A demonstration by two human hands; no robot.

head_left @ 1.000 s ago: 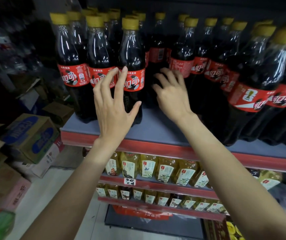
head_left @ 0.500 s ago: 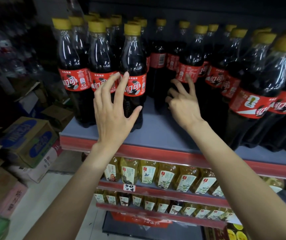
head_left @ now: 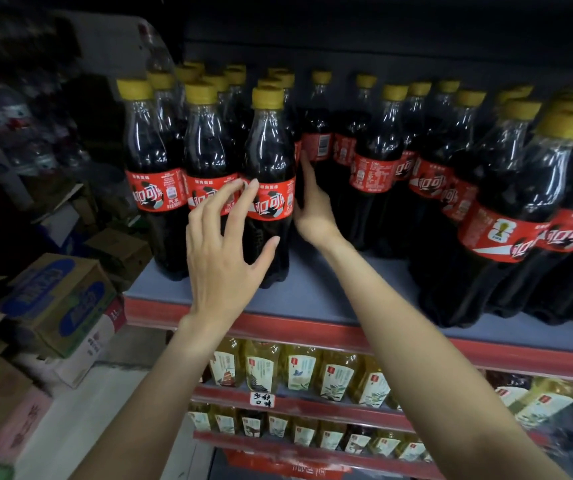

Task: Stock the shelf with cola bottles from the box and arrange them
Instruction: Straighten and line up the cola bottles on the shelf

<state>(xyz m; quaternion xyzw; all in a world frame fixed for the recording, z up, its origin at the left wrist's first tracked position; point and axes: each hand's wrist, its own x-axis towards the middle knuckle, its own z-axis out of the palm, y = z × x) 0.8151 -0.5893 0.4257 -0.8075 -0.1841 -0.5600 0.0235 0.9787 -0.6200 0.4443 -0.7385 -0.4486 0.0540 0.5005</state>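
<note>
The left hand (head_left: 221, 258) is raised in front of the front row of cola bottles (head_left: 209, 174) on the grey shelf (head_left: 313, 292). Its fingers (head_left: 240, 209) are spread and curved, the tips level with the red labels, the thumb reaching toward the yellow-capped front bottle (head_left: 271, 188) just beyond them. Whether the fingertips touch the label cannot be told.

The right hand (head_left: 314, 211) reaches deeper, into the gap just right of that front bottle. Its fingers lie together and point up, flat against the side of a bottle in the dark behind; no grasp shows.

More cola bottles stand in rows to the right of the right hand, nearer the camera. Below both wrists, lower shelves carry yellow tea bottles (head_left: 295, 372). Cardboard boxes (head_left: 56, 303) are stacked on the floor left of the left forearm.
</note>
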